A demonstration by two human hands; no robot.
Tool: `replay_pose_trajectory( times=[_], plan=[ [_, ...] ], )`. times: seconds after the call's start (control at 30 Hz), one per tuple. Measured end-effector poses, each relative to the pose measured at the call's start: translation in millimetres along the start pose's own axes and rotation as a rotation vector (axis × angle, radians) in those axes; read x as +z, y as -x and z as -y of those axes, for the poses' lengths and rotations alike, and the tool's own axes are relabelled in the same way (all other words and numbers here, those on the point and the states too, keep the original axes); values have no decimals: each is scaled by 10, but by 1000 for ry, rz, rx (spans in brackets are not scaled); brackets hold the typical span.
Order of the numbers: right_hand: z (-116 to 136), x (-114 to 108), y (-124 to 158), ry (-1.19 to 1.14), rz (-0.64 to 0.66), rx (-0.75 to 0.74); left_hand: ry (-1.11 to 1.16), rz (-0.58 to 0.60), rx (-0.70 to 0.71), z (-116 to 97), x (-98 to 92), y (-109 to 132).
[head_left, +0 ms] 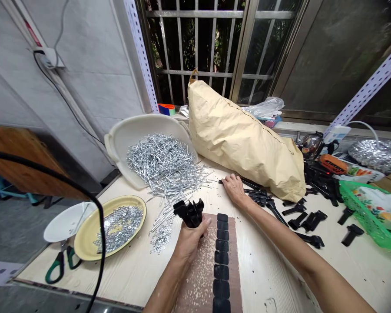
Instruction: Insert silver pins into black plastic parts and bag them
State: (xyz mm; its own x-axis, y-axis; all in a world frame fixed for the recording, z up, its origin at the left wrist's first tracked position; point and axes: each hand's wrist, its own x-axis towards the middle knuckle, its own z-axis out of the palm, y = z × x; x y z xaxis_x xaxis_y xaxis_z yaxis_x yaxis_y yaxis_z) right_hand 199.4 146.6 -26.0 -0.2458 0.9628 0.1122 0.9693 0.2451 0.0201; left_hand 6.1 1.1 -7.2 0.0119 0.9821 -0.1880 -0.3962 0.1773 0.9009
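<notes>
My left hand [189, 238] is closed round a bunch of black plastic parts [189, 211], held upright above a brown board [202, 269]. A row of several black pieces [221, 256] lies along that board. Further back, my right hand [233, 188] rests palm down on the table, its fingers stretched towards a black rod-like part [252, 191] at the foot of a tan paper sack [244, 143]. More black parts [308, 219] lie scattered to the right of my right arm.
A tipped white tub [130, 130] spills a heap of silver screws [164, 167]. A yellow plate [84, 243] holds washers, beside a white dish [63, 224] and green-handled scissors [57, 265]. A green basket [374, 217] stands at right. A black cable [97, 226] crosses the left foreground.
</notes>
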Motion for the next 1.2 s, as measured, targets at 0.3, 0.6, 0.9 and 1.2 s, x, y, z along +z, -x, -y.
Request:
replay_pose_trajectory(
  times=[0.3,0.6,0.9,1.2],
  plan=[
    [-62,-52,53,48,44,-63,49,-51,-16,-79,-19,108],
    [-261,-213,397,106,80,45,125,-77,-42,-61,-149,77],
    [-651,-167,540,185,205,193,74,21,-152,27,127,177],
    [-620,-285,562,162,147,217,-36,33,-65,-9,55,349]
  ],
)
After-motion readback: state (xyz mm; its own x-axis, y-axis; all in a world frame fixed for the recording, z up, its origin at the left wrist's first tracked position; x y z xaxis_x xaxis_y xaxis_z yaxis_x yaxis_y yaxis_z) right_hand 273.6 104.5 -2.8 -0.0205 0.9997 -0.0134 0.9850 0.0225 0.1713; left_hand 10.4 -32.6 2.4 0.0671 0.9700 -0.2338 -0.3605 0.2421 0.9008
